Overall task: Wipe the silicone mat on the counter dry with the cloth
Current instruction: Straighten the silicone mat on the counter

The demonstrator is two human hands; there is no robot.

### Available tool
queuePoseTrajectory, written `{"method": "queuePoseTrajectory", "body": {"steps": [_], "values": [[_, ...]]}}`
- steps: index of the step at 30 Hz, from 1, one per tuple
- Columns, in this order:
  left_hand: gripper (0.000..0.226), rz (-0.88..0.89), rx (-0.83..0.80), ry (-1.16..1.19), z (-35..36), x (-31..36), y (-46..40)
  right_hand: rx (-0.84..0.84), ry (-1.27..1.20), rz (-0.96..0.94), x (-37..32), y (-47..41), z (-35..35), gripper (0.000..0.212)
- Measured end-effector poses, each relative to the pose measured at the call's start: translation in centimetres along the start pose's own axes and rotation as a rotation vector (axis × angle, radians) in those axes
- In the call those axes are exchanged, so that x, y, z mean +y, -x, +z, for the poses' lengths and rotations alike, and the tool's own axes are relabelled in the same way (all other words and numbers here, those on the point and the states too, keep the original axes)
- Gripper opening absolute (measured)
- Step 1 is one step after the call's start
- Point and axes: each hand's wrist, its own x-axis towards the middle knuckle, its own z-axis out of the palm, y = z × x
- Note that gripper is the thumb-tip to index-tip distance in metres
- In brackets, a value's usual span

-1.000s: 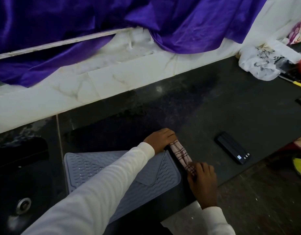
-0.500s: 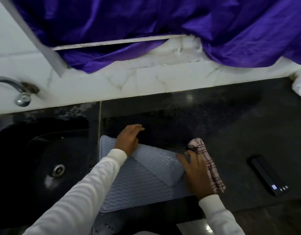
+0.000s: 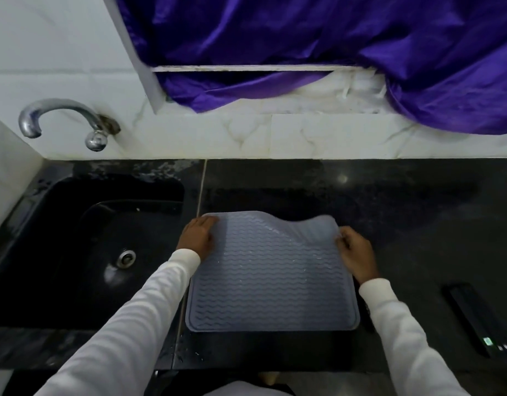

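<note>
mat [image 3: 272,284], grey silicone with wavy ridges, lies on the dark tabletop [image 3: 389,212] right in front of you, just beside the black sink [image 3: 83,252] on its left. its near edge sits flat close to the tabletop's front edge, while the far edge is lifted and rippled between your hands. small water drops glint across its surface.

your left hand [image 3: 197,238] grips the mat's far left corner, fingers curled over the top of it. your right hand [image 3: 355,252] pinches the far right edge, thumb on the upper face and fingers tucked behind (how far they reach under, you cannot tell from this view). both sleeves are white.

cloth is not visible anywhere in this view.

a dark phone [image 3: 478,318] rests on the tabletop to the right of the mat, well apart from it, with a small lit patch at its near end. a chrome tap [image 3: 63,121] juts from the white tiled wall above the sink, and purple fabric [image 3: 332,52] drapes over the ledge behind the tabletop. droplets speckle the tabletop near the mat's front left corner.
</note>
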Motion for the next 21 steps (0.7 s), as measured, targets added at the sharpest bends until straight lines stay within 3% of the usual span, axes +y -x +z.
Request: {"method": "queuePoseTrajectory", "body": {"steps": [2,5,13,21], "values": [[0.055,0.001,-0.032,-0.007,0.1,0.3,0.0,-0.015,0.032,0.136,0.0,-1.5,0.4,0.016],[0.054,-0.009,-0.051,-0.021,0.0,0.4,-0.2,-0.045,0.171,0.213,-0.5,-2.6,1.3,0.035],[0.058,-0.033,-0.073,-0.027,-0.7,-0.1,-0.6,0.023,0.585,0.084,0.0,-1.3,2.8,0.041],[0.061,-0.11,-0.069,-0.043,-0.6,-0.4,-1.6,0.13,0.586,-0.05,-0.3,-0.3,3.4,0.035]]}}
